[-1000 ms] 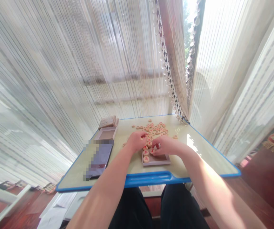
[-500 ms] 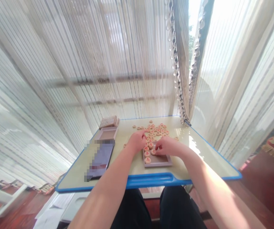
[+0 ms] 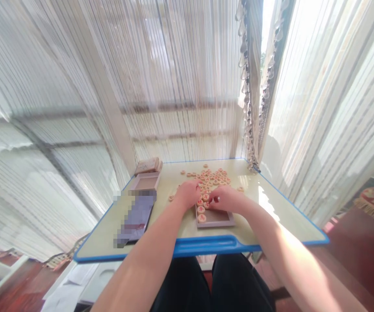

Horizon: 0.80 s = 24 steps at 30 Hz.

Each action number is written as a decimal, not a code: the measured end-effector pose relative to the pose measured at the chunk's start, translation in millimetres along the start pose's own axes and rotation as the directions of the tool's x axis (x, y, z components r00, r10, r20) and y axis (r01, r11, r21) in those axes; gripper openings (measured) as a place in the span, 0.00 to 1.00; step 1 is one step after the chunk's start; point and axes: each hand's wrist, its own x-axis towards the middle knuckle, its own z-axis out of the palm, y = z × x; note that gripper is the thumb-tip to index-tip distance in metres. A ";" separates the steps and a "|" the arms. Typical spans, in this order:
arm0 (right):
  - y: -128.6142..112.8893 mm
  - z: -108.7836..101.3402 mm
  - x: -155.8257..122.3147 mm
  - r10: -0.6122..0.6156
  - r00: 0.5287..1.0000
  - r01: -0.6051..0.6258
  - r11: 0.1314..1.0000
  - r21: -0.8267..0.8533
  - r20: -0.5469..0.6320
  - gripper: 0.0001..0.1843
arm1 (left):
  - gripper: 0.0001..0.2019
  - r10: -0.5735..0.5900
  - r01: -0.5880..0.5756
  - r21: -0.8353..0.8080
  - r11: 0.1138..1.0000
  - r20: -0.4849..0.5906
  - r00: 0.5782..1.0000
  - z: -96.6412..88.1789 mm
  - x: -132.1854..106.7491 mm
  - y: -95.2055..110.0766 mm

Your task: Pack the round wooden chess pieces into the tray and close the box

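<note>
In the head view a shallow open box (image 3: pixel 217 224) lies near the table's front edge. Round wooden Chinese chess pieces with red characters stand in it, such as the corner piece (image 3: pixel 201 218), lined up along its left side. My right hand (image 3: pixel 226 199) reaches into the box from the right, fingertips closed on a chess piece (image 3: pixel 206 205) set against the left column. My left hand (image 3: pixel 188 193) is at the near-left side of a loose pile of chess pieces (image 3: pixel 219 177), fingers bent together and touching down there; what they pinch is hidden.
On the table's left lie a second shallow box (image 3: pixel 146 182), a dark tablet-like slab (image 3: pixel 138 219), partly pixelated, and a stack of box lids (image 3: pixel 147 165) behind. The table (image 3: pixel 281 221) has a raised blue rim. A string curtain (image 3: pixel 180 78) hangs behind it.
My right hand has slid its chess piece a little left and away from me, against the column. My left hand's extended index finger has bent down among the pieces.
</note>
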 end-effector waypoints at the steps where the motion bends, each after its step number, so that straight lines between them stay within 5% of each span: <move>1: -0.6 -0.3 -0.1 -0.006 1.000 0.006 1.000 -0.001 0.000 0.07 | 0.17 0.005 -0.005 0.004 1.000 -0.002 1.000 0.2 0.2 0.2; 24: 2.2 -0.3 -0.7 0.029 1.000 -0.029 0.999 0.032 -0.004 0.07 | 0.16 0.017 -0.020 0.053 0.998 0.065 0.998 -2.8 -0.5 2.4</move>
